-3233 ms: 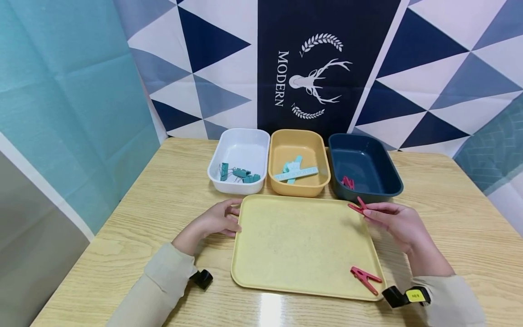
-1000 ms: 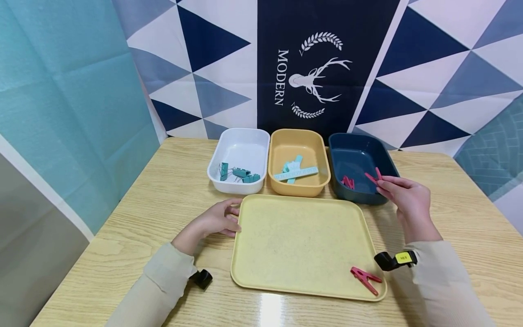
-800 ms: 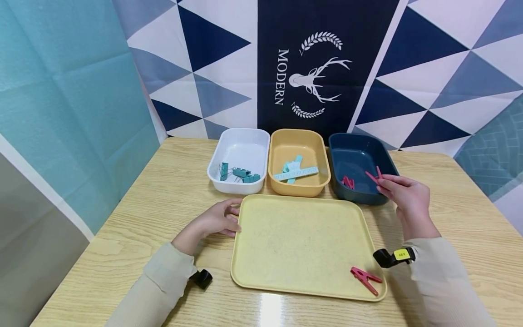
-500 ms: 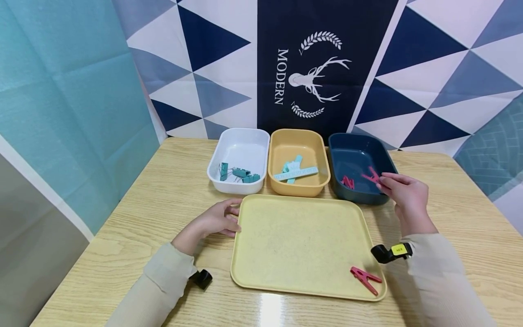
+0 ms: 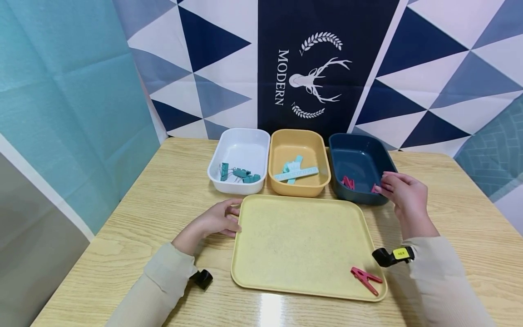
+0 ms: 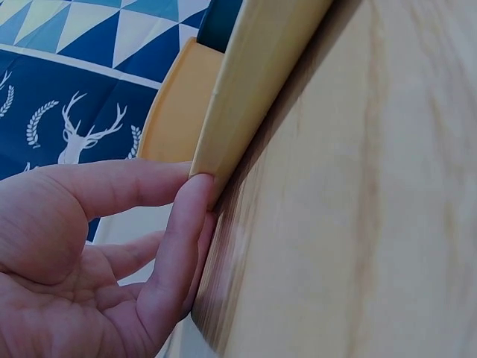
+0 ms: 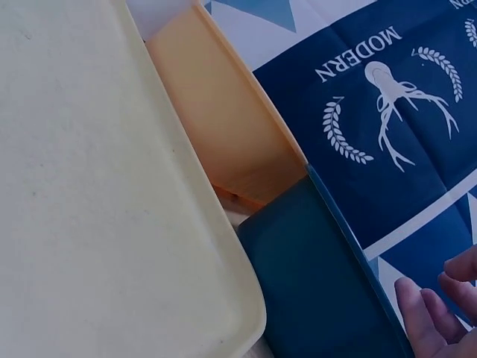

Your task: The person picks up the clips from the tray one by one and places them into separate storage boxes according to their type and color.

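My left hand (image 5: 216,220) grips the left rim of the yellow tray (image 5: 302,245); in the left wrist view, thumb and fingers meet at the tray's edge. Over the front right corner of the dark blue bin (image 5: 357,196) is my right hand (image 5: 405,196). Its fingers look parted and bare in the right wrist view. Just below those fingertips, a red clothespin (image 5: 373,188) lies in the bin, mostly hidden by the hand. More red clothespin (image 5: 348,182) parts show at the bin's left. Another red clothespin (image 5: 365,279) lies at the tray's front right corner.
Left of the blue bin stands an orange bin (image 5: 299,190) with light teal strips, one marked like a ruler (image 5: 296,174). Beside it, a white bin (image 5: 239,186) holds teal binder clips (image 5: 241,172). All three bins line the tray's far side on the wooden table (image 5: 163,190).
My right hand carried a red clothespin from over the tray's far right corner to the blue bin and let it go there. The left hand has stayed at the tray.
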A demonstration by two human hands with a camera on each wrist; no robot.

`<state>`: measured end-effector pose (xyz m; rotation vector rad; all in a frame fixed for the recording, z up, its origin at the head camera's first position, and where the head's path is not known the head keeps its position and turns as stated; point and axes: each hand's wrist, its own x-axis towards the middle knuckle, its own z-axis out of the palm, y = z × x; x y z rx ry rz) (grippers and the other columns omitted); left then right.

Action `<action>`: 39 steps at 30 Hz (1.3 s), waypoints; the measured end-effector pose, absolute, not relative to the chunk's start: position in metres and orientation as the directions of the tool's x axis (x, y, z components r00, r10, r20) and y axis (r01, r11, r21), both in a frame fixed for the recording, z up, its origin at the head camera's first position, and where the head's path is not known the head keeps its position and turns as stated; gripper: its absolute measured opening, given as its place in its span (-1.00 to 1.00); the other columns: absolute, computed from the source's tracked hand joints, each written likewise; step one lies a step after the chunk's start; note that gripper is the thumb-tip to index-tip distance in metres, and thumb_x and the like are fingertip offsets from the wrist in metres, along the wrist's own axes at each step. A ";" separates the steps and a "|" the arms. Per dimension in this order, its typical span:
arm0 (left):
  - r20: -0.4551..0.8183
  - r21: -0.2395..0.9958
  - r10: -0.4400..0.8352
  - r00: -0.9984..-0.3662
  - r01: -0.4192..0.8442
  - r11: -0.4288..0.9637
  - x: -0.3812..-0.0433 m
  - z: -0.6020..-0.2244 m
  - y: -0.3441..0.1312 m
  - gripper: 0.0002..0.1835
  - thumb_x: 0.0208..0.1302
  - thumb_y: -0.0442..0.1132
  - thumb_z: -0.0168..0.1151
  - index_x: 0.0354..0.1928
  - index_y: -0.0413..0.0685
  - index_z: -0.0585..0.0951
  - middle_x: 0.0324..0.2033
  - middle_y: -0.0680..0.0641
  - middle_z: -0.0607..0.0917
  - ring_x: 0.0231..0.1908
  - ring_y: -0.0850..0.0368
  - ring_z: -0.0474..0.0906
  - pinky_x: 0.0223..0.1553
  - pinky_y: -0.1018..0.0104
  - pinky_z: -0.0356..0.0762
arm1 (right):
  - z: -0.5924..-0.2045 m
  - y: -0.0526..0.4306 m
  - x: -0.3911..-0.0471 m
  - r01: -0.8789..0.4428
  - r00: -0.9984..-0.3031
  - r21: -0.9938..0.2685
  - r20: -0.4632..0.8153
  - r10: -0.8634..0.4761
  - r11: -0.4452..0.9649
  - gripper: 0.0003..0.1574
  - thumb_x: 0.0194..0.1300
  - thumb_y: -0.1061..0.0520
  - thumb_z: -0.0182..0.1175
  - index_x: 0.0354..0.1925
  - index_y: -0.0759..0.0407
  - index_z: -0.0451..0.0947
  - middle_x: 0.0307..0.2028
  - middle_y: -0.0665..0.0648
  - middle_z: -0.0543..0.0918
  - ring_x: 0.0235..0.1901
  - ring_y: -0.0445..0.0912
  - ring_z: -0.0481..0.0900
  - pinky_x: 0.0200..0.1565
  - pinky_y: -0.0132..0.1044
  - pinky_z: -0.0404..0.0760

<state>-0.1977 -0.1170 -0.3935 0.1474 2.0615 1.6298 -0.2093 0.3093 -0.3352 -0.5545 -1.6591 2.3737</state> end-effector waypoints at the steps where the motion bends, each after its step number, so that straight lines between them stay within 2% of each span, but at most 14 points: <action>1: -0.317 0.935 0.382 -0.868 -0.220 0.277 -0.198 -0.394 -0.117 -0.15 -0.01 -0.62 0.25 0.36 -0.10 0.20 -0.06 -0.23 0.42 -0.25 0.02 0.55 -0.33 0.16 0.67 | -0.335 0.309 -0.208 0.054 -0.914 -0.935 -0.188 0.359 -0.352 -0.85 0.12 0.34 0.27 -0.50 0.14 0.67 -0.54 0.06 0.64 -0.56 -0.14 0.63 -0.41 -0.32 0.67; 4: -0.318 0.935 0.379 -0.869 -0.220 0.280 -0.198 -0.394 -0.117 -0.15 -0.01 -0.62 0.25 0.36 -0.10 0.20 -0.06 -0.22 0.43 -0.25 0.02 0.55 -0.34 0.16 0.67 | -0.334 0.308 -0.204 0.064 -0.916 -0.939 -0.189 0.353 -0.338 -0.96 0.11 0.26 0.32 -0.43 0.14 0.65 -0.50 0.05 0.64 -0.52 -0.15 0.62 -0.39 -0.33 0.67; 12: -0.320 0.933 0.376 -0.869 -0.221 0.282 -0.198 -0.394 -0.117 -0.16 -0.01 -0.61 0.26 0.35 -0.08 0.22 -0.06 -0.22 0.41 -0.25 0.02 0.53 -0.34 0.16 0.67 | -0.333 0.305 -0.195 0.078 -0.932 -0.947 -0.180 0.316 -0.310 -0.96 0.20 0.16 0.26 -0.35 0.11 0.61 -0.44 0.04 0.62 -0.50 -0.15 0.61 -0.38 -0.31 0.67; 16: -0.320 0.933 0.377 -0.869 -0.221 0.283 -0.198 -0.394 -0.117 -0.16 -0.01 -0.61 0.25 0.35 -0.08 0.22 -0.06 -0.22 0.42 -0.25 0.02 0.54 -0.33 0.16 0.67 | -0.339 0.309 -0.196 0.070 -0.940 -0.953 -0.162 0.301 -0.294 -0.89 0.17 0.12 0.29 -0.32 0.12 0.61 -0.42 0.07 0.61 -0.49 -0.12 0.62 -0.37 -0.28 0.67; 23: -0.321 0.933 0.376 -0.869 -0.222 0.283 -0.198 -0.394 -0.117 -0.16 -0.01 -0.62 0.25 0.36 -0.09 0.21 -0.06 -0.22 0.42 -0.24 0.02 0.54 -0.33 0.16 0.67 | -0.358 0.318 -0.200 0.063 -0.938 -0.983 -0.117 0.326 -0.171 -0.76 0.18 0.04 0.29 -0.21 0.13 0.63 -0.32 0.13 0.60 -0.38 -0.08 0.65 -0.27 -0.23 0.66; 34: -0.324 0.932 0.369 -0.871 -0.228 0.281 -0.198 -0.394 -0.117 -0.14 -0.03 -0.62 0.26 0.36 -0.09 0.21 -0.06 -0.22 0.42 -0.24 0.02 0.54 -0.33 0.16 0.67 | -0.333 0.293 -0.169 0.095 -0.954 -0.983 -0.135 0.269 -0.156 -0.89 0.20 0.02 0.26 -0.34 0.01 0.64 -0.41 -0.04 0.64 -0.46 -0.17 0.63 -0.36 -0.36 0.66; 39: -0.318 0.935 0.375 -0.871 -0.222 0.278 -0.198 -0.395 -0.117 -0.14 -0.03 -0.62 0.26 0.36 -0.10 0.20 -0.07 -0.22 0.42 -0.24 0.02 0.55 -0.33 0.16 0.67 | -0.341 0.295 -0.163 0.109 -0.955 -0.989 -0.130 0.265 -0.096 -0.76 0.16 -0.03 0.29 -0.25 0.07 0.63 -0.38 -0.05 0.64 -0.44 -0.18 0.63 -0.35 -0.34 0.67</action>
